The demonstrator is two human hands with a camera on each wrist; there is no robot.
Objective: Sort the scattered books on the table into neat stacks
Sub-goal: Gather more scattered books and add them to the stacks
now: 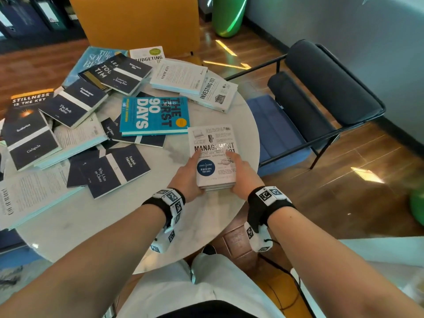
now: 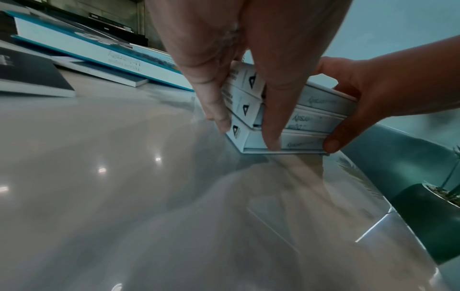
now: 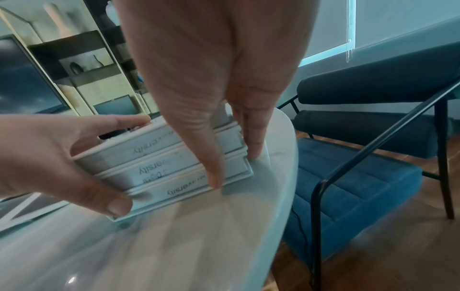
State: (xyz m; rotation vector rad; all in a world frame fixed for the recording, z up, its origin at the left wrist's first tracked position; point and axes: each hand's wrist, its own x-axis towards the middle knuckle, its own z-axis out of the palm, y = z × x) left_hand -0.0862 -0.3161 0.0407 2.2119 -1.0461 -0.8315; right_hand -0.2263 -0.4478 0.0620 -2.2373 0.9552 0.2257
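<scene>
We see the left hand (image 1: 186,177) and right hand (image 1: 244,174) clasping a stack (image 1: 214,157) of three white books at the tabletop's (image 1: 91,226) near right edge, thumbs on the near page edges and fingers down its sides; the stack rests on the surface. Only the top cover reads, "Management 101", partly hidden by fingertips. Beyond lies the blue book (image 1: 154,115); further books (image 1: 75,104) overlap toward the left edge, several titles cut off or covered.
</scene>
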